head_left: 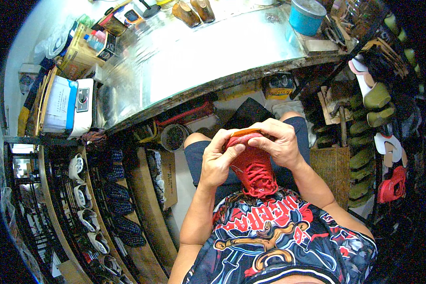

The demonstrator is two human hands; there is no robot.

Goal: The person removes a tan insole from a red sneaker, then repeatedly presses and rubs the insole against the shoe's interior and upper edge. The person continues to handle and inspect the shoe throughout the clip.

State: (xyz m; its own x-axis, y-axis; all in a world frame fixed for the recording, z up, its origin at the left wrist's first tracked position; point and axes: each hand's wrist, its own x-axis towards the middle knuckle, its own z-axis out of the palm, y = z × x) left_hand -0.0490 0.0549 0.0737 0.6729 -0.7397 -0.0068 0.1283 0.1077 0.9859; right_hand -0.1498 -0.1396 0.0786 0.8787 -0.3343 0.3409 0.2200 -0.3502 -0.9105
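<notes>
A red lace-up shoe (pixel 251 163) is between my hands above my lap, its laces toward my body and its toe pointing away. My left hand (pixel 217 158) grips one side of the toe, thumb on top. On the other side my right hand (pixel 280 142) is closed the same way, thumb pressed near the toe's front. An orange strip (pixel 245 132) shows along the far edge of the toe, between the two hands. Whether it is joined to the shoe I cannot tell. The fingers beneath the shoe are hidden.
Ahead stands a glass-topped workbench (pixel 213 61) with a blue bucket (pixel 306 19) and brown shoes (pixel 186 14) on it. Slatted racks hold white sandals (pixel 83 195) at left. A hammer (pixel 341 124), green shoe lasts (pixel 362 165) and a second red shoe (pixel 393 183) are at right.
</notes>
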